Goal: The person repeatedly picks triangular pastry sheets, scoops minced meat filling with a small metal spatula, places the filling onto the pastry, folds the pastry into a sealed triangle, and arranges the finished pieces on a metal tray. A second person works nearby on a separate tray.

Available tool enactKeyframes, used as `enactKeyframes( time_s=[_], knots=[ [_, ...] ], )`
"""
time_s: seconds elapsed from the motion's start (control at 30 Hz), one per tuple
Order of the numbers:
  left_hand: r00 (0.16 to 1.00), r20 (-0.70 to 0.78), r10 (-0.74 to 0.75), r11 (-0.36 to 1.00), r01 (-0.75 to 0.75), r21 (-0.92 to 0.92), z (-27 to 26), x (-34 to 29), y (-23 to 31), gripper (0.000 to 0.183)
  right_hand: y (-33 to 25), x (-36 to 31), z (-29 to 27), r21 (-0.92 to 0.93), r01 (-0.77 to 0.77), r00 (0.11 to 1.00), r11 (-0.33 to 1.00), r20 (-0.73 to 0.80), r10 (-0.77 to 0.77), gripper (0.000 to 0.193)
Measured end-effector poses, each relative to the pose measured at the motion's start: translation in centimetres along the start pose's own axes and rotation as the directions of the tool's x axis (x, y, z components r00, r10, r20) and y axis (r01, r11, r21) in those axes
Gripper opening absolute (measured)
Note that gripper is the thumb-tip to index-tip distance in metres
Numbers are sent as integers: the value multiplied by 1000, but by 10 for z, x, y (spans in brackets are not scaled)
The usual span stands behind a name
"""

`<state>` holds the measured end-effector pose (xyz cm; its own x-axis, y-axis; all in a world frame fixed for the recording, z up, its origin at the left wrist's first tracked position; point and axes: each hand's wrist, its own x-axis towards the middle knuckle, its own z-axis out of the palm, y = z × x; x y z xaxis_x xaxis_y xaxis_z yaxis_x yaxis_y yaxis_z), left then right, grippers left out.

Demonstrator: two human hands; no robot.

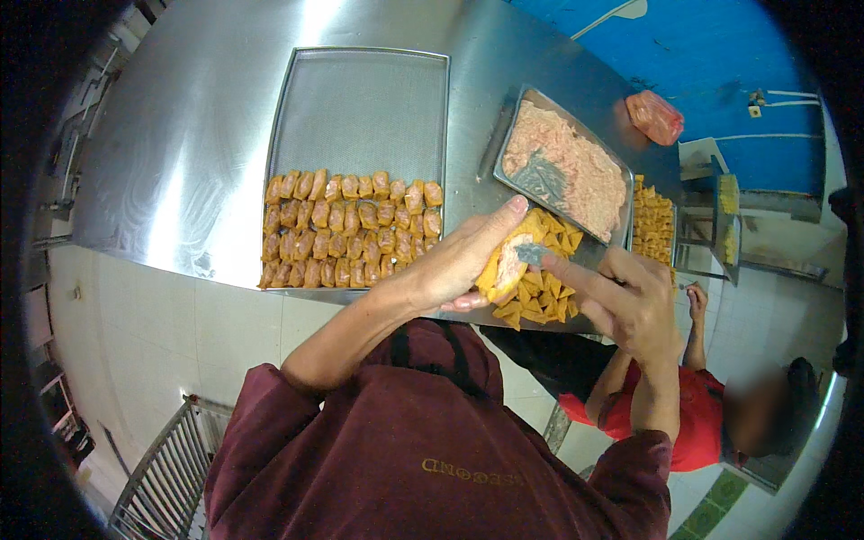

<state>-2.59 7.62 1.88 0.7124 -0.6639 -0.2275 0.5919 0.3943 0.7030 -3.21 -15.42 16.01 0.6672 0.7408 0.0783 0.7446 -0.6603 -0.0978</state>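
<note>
My left hand (450,265) cradles a yellow-brown fried tofu pouch (491,274), its opening showing pale pink filling. Fingers curled round its handle, my right hand (634,301) holds a small spatula (531,254), the grey blade touching the filling at the pouch. Beneath and beside both hands lies a heap of triangular tofu pieces (540,297). Pink minced paste (576,148) fills much of a metal pan (506,135) just beyond my hands, with a scooped-out patch near its left side. To the left, rows of stuffed tofu pieces (351,229) cover the near half of a mesh tray (360,108).
These stand on a steel table (193,135). More tofu triangles (652,220) lie right of the pan, and a pink-red plastic bag (655,117) sits behind it. A person in red (616,418) is close on my right. A metal-barred chair (162,468) stands at lower left.
</note>
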Motion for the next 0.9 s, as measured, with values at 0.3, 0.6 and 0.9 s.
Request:
enactKeyframes(
  time_s=[0.3,0.6,0.9],
  knots=[
    [996,-41,76,996,-73,53,2,2,7,73,-4,-1,4,69,-73,996,995,-44,76,47],
    [924,-226,309,951,-293,101,11,10,-1,69,-17,-1,29,178,-145,979,973,-118,168,55],
    [681,-360,638,769,-538,345,8,29,-17,64,-31,-7,47,228,-213,948,950,-185,257,56]
  ],
)
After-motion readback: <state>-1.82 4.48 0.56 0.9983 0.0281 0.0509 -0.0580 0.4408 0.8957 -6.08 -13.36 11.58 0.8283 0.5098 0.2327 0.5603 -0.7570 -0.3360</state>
